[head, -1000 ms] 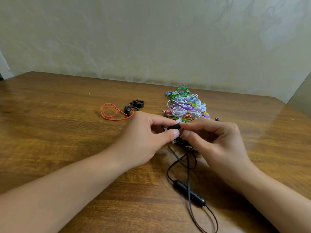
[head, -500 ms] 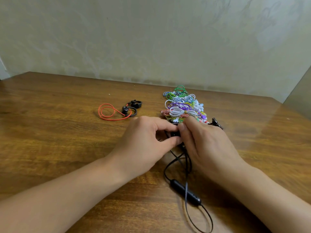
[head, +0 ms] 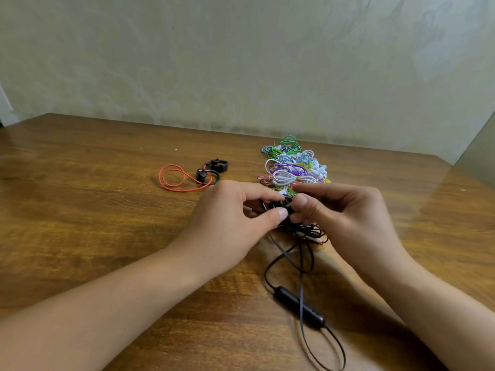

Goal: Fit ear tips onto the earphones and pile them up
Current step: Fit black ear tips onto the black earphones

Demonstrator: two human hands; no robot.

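Both hands meet at the middle of the wooden table [head: 80,210]. My left hand [head: 230,218] pinches a small black earbud [head: 280,204] between thumb and forefinger. My right hand [head: 340,215] grips the same earbud from the other side with thumb and fingertips; whether an ear tip is between them is hidden. The earbud's black cable [head: 302,263] runs toward me to a black inline remote [head: 297,306]. Just behind the hands lies a pile of coiled earphones [head: 292,167] in green, blue, purple, white and pink.
A pair of black ear-hook earphones with a red cable [head: 187,175] lies to the left of the pile. A dark reddish cable tangle [head: 316,232] sits under my right hand. The wall stands close behind the table's far edge.
My right hand has turned so its thumb faces the earbud, and its fingers have lifted off the table. The left hand stayed in place, still pinching the earbud.
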